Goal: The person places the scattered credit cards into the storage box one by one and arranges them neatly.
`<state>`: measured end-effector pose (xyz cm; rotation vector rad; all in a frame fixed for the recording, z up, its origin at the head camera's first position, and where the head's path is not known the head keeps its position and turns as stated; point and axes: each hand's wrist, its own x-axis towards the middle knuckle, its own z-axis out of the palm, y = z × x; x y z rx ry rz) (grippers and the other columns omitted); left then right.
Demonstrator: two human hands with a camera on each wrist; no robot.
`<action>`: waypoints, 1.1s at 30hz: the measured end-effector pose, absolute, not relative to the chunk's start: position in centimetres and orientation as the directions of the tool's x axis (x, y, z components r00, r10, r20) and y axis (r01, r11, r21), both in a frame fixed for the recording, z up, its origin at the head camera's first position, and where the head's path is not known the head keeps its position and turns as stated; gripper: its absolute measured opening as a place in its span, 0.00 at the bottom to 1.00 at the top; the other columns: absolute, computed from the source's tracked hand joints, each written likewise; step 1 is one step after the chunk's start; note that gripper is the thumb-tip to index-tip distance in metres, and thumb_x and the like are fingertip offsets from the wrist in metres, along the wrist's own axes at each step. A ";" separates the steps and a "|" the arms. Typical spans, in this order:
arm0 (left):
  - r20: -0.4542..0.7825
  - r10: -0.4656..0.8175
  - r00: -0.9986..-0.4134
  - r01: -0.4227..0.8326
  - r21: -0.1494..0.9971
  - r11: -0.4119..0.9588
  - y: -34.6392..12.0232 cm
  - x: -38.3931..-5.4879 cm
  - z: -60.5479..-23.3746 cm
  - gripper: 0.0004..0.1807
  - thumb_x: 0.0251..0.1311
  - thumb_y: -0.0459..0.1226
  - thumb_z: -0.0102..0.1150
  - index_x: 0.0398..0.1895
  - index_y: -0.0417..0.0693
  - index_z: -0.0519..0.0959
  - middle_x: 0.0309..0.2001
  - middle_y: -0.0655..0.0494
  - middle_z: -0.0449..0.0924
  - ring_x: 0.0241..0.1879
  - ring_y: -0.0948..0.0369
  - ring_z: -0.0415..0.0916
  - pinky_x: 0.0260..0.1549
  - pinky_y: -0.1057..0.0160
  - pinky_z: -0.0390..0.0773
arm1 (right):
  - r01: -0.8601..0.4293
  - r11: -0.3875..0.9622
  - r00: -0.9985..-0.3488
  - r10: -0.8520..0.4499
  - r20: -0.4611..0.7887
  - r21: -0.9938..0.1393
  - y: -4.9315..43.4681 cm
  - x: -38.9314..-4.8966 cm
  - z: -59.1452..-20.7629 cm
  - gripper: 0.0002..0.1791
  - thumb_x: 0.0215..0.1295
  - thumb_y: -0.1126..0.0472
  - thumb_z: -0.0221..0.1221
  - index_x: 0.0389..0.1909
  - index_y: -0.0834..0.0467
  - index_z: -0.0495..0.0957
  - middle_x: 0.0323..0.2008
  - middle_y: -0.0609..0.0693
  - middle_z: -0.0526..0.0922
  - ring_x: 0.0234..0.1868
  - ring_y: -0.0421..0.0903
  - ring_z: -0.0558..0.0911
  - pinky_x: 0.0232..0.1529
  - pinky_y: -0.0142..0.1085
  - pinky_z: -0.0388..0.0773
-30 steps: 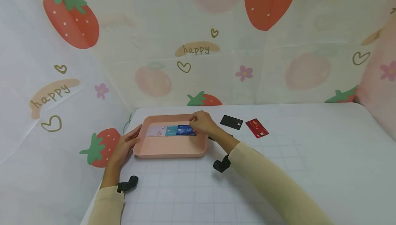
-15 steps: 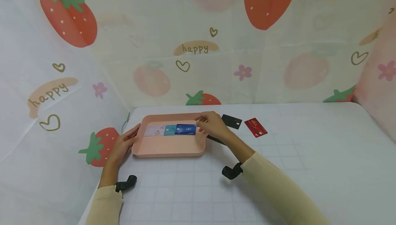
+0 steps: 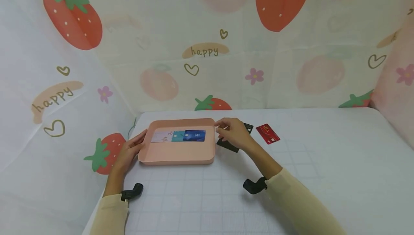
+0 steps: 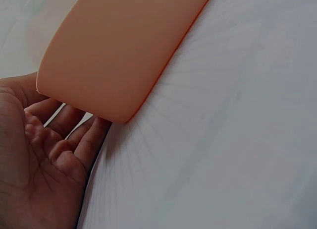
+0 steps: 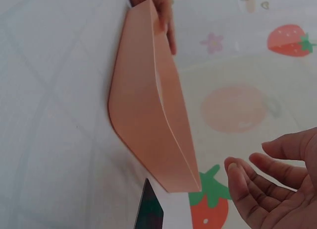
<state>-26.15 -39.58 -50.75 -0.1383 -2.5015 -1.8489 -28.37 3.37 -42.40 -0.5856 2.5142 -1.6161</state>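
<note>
A pink tray (image 3: 176,157) sits on the table's left side. In it, a pale patterned card (image 3: 160,136), a teal card (image 3: 177,136) and a blue VIP card (image 3: 195,135) overlap in a row. My left hand (image 3: 129,152) holds the tray's left end, its thumb at the rim and its fingers along the outer wall. My right hand (image 3: 234,132) hovers just off the tray's right rim, fingers loosely bent, holding nothing in the right wrist view. Beneath it lies a dark card (image 3: 229,146). A black card (image 3: 249,127) is partly hidden behind that hand.
A red VIP card (image 3: 268,134) lies right of the black card. The white table (image 3: 323,177) has a faint grid pattern. A strawberry-print cloth (image 3: 284,59) hangs behind it and at both sides.
My right hand has moved right, from over the blue card to outside the tray's right rim, uncovering that card and the dark card. The left hand stays at the tray.
</note>
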 end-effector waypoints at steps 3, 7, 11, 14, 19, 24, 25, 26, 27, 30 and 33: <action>0.075 0.057 -0.996 0.089 0.955 0.282 -39.6 -26.1 -50.7 0.29 0.76 0.34 0.48 0.78 0.50 0.62 0.77 0.49 0.58 0.74 0.63 0.60 0.57 0.77 0.70 | -0.248 0.375 -0.927 -0.359 0.107 -0.893 4.1 -28.3 -42.5 0.15 0.72 0.62 0.60 0.55 0.63 0.82 0.44 0.58 0.86 0.40 0.59 0.86 0.38 0.38 0.86; 0.081 0.056 -0.995 0.093 0.956 0.280 -39.5 -26.1 -50.6 0.29 0.76 0.34 0.48 0.78 0.49 0.62 0.77 0.49 0.58 0.73 0.64 0.61 0.56 0.77 0.70 | -0.229 0.382 -0.931 -0.354 0.087 -0.895 4.9 -28.3 -42.7 0.14 0.72 0.62 0.60 0.54 0.62 0.82 0.45 0.59 0.86 0.39 0.54 0.86 0.39 0.38 0.86; 0.080 0.049 -0.996 0.091 0.952 0.291 -39.5 -26.1 -50.6 0.29 0.76 0.34 0.48 0.78 0.50 0.62 0.77 0.50 0.59 0.74 0.62 0.61 0.57 0.77 0.70 | -0.229 0.396 -0.932 -0.352 0.083 -0.889 5.7 -28.4 -43.3 0.14 0.72 0.63 0.60 0.54 0.63 0.82 0.45 0.61 0.86 0.39 0.53 0.86 0.39 0.38 0.86; 0.074 0.043 -0.996 0.083 0.949 0.303 -39.5 -26.1 -50.7 0.29 0.76 0.34 0.49 0.78 0.51 0.62 0.77 0.50 0.59 0.75 0.58 0.60 0.57 0.77 0.70 | -0.242 0.412 -0.932 -0.350 0.092 -0.878 6.3 -28.4 -43.7 0.14 0.71 0.63 0.61 0.53 0.63 0.83 0.44 0.59 0.86 0.38 0.52 0.86 0.38 0.37 0.85; 0.061 0.041 -0.997 0.070 0.948 0.309 -39.4 -26.1 -50.7 0.29 0.76 0.35 0.49 0.78 0.52 0.62 0.77 0.50 0.59 0.75 0.58 0.60 0.56 0.77 0.70 | -0.239 0.431 -0.934 -0.347 0.084 -0.870 7.2 -28.4 -44.2 0.14 0.69 0.64 0.62 0.52 0.65 0.83 0.42 0.57 0.86 0.36 0.54 0.85 0.36 0.40 0.85; 0.063 0.050 -0.997 0.075 0.949 0.305 -39.5 -26.2 -50.7 0.29 0.76 0.35 0.48 0.78 0.50 0.61 0.78 0.50 0.58 0.75 0.57 0.59 0.57 0.78 0.69 | -0.245 0.458 -0.938 -0.333 0.090 -0.855 7.9 -28.7 -44.8 0.15 0.67 0.65 0.63 0.52 0.66 0.83 0.40 0.57 0.86 0.37 0.55 0.84 0.34 0.37 0.83; 0.063 0.052 -0.997 0.076 0.950 0.304 -39.5 -26.2 -50.6 0.29 0.76 0.35 0.48 0.78 0.50 0.61 0.78 0.49 0.58 0.76 0.56 0.58 0.57 0.78 0.69 | -0.247 0.467 -0.939 -0.331 0.092 -0.849 8.0 -28.8 -44.8 0.15 0.67 0.65 0.63 0.52 0.66 0.83 0.40 0.56 0.86 0.37 0.54 0.84 0.33 0.35 0.82; 0.062 0.053 -0.997 0.075 0.950 0.302 -39.5 -26.2 -50.6 0.29 0.76 0.35 0.48 0.78 0.50 0.61 0.78 0.49 0.58 0.76 0.55 0.58 0.57 0.78 0.69 | -0.247 0.472 -0.940 -0.329 0.091 -0.846 8.0 -28.9 -44.9 0.15 0.67 0.65 0.63 0.52 0.67 0.83 0.39 0.56 0.86 0.36 0.52 0.84 0.33 0.34 0.82; 0.061 0.055 -0.997 0.075 0.951 0.301 -39.5 -26.1 -50.6 0.29 0.76 0.35 0.48 0.78 0.50 0.61 0.78 0.49 0.58 0.76 0.55 0.57 0.57 0.78 0.69 | -0.245 0.478 -0.941 -0.327 0.087 -0.843 8.1 -28.9 -45.0 0.15 0.67 0.65 0.63 0.51 0.67 0.83 0.39 0.56 0.86 0.36 0.50 0.83 0.33 0.34 0.82; 0.054 0.057 -0.997 0.069 0.952 0.297 -39.5 -26.0 -50.5 0.29 0.76 0.35 0.48 0.79 0.50 0.61 0.78 0.49 0.57 0.76 0.53 0.56 0.57 0.78 0.69 | -0.230 0.500 -0.945 -0.319 0.069 -0.835 8.3 -29.1 -45.1 0.16 0.66 0.64 0.64 0.52 0.68 0.83 0.38 0.56 0.86 0.34 0.46 0.82 0.31 0.33 0.81; 0.051 0.059 -0.997 0.067 0.951 0.302 -39.5 -26.0 -50.5 0.30 0.76 0.35 0.49 0.79 0.51 0.61 0.78 0.49 0.57 0.77 0.52 0.55 0.57 0.78 0.69 | -0.208 0.517 -0.950 -0.308 0.047 -0.830 8.5 -29.2 -45.4 0.16 0.66 0.64 0.65 0.52 0.68 0.82 0.38 0.56 0.86 0.33 0.46 0.82 0.31 0.32 0.79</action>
